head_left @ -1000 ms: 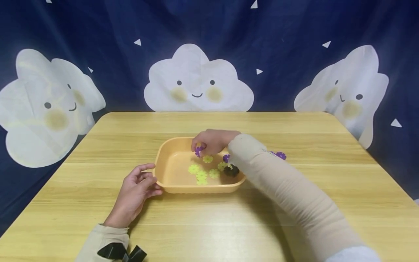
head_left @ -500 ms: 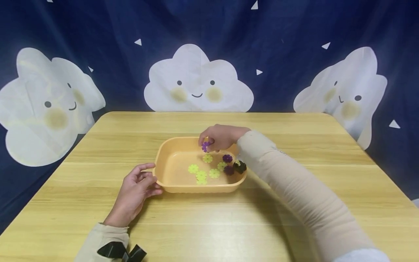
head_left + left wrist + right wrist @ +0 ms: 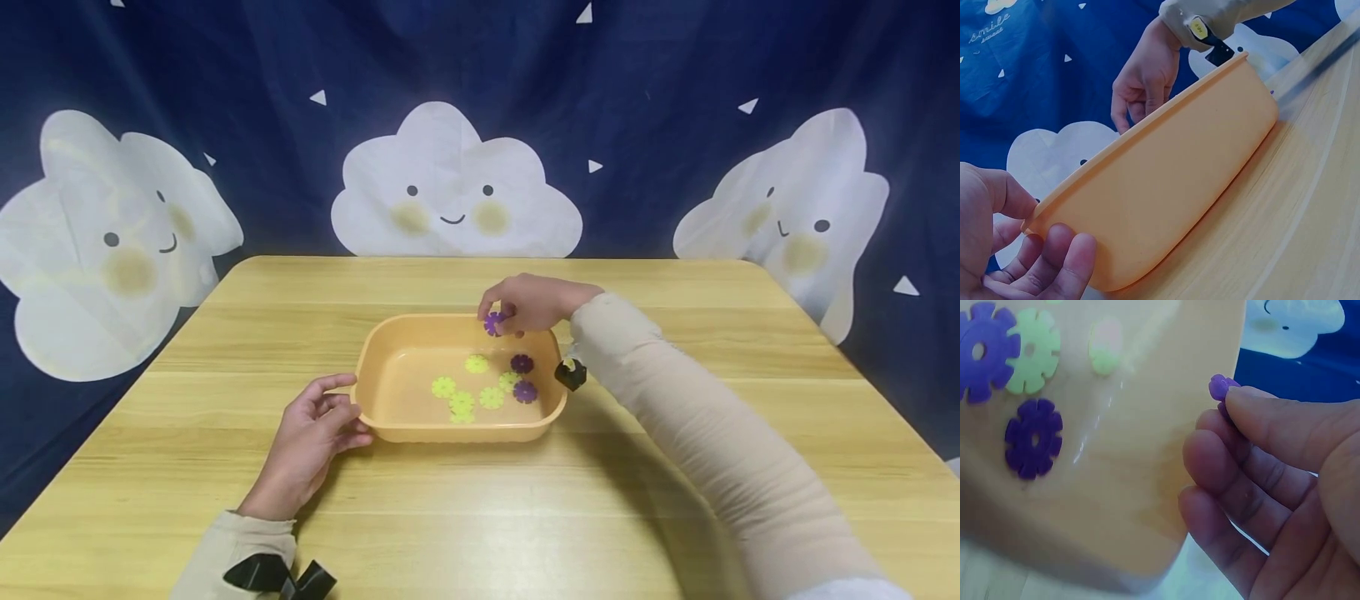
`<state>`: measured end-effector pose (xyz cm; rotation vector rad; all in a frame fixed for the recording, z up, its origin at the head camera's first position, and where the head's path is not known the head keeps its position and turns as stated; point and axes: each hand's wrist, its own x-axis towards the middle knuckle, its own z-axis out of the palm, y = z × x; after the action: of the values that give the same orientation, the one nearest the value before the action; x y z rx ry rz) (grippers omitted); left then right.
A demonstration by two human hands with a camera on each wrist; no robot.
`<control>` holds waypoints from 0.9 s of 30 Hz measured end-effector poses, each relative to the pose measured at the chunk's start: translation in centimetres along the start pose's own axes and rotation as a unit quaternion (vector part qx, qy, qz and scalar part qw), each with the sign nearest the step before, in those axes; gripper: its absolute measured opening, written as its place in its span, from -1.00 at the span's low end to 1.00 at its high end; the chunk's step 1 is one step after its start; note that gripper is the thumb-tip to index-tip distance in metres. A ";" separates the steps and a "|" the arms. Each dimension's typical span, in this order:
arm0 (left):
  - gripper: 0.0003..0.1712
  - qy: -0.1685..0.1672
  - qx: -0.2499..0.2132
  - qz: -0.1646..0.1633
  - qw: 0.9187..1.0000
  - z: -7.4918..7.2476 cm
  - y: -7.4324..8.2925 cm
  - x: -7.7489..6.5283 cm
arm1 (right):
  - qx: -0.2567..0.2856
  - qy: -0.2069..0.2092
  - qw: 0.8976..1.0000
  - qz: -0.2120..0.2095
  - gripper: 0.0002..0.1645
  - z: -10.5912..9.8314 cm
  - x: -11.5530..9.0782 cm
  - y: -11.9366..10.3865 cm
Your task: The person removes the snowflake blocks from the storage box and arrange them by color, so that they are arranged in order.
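Note:
A shallow orange plastic tub point(image 3: 450, 432) sits on the table. My left hand point(image 3: 303, 437) grips its left rim, and the left wrist view shows the thumb and fingers on either side of that edge. Over the far right rim, my right hand point(image 3: 536, 302) pinches a purple notched snowflake disc point(image 3: 492, 323) between thumb and fingers. Two other purple discs point(image 3: 525, 392) lie in the right part of the tub. Several yellow-green discs point(image 3: 491, 397) are spread across its floor, some overlapping. In the right wrist view, the held disc point(image 3: 1218, 387) appears nearly edge-on.
The wooden table point(image 3: 480, 517) carries the tub near its middle. A dark blue curtain point(image 3: 637, 75) with white clouds hangs behind the far edge. The right sleeve point(image 3: 697, 433) crosses the table beside the tub and covers what lies beneath it.
My right hand has risen from inside the tub and moved right toward the far rim, still pinching the purple disc. Purple discs on the table at right became hidden by the sleeve. My left hand stayed.

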<state>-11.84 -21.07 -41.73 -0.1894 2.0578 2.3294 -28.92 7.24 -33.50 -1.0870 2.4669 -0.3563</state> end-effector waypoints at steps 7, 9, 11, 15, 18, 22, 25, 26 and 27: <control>-0.54 0.000 0.001 0.002 1.000 0.0 0.0 0.0 | 0.025 0.011 1.000 0.002 -0.64 -0.3 -1.1 1.0; -0.54 0.000 0.001 0.001 1.000 0.0 0.0 0.0 | 0.035 0.015 0.999 -0.006 -0.64 -0.4 -1.5 1.4; -0.54 0.000 0.001 0.001 1.000 0.0 0.0 0.0 | 0.045 0.020 0.999 -0.008 -0.64 -0.5 -1.8 1.7; -0.53 0.002 0.001 -0.001 1.000 0.1 0.0 0.0 | 0.051 0.030 0.998 -0.005 -0.64 -0.5 -2.5 2.3; -0.53 0.002 0.002 -0.001 1.000 0.1 -0.1 0.0 | 0.055 0.035 0.998 0.005 -0.65 -0.5 -3.1 2.8; -0.53 0.002 0.004 -0.001 1.000 0.1 -0.1 0.0 | 0.066 0.040 0.997 0.015 -0.67 -0.6 -3.9 3.3; -0.53 0.002 0.006 0.000 1.000 0.1 -0.1 -0.1 | 0.067 0.045 0.997 0.020 -0.67 -0.6 -4.4 3.8; -0.54 0.002 0.006 0.000 1.000 0.1 -0.1 -0.1 | 0.065 0.046 0.997 0.021 -0.67 -0.6 -4.6 4.0; -0.54 0.002 0.005 0.001 1.000 0.1 -0.1 0.0 | 0.065 0.047 0.997 0.023 -0.67 -0.6 -4.7 4.2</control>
<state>-11.79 -20.98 -41.79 -0.1917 2.0716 2.3200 -28.99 13.55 -33.33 -0.9795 2.5066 -0.5576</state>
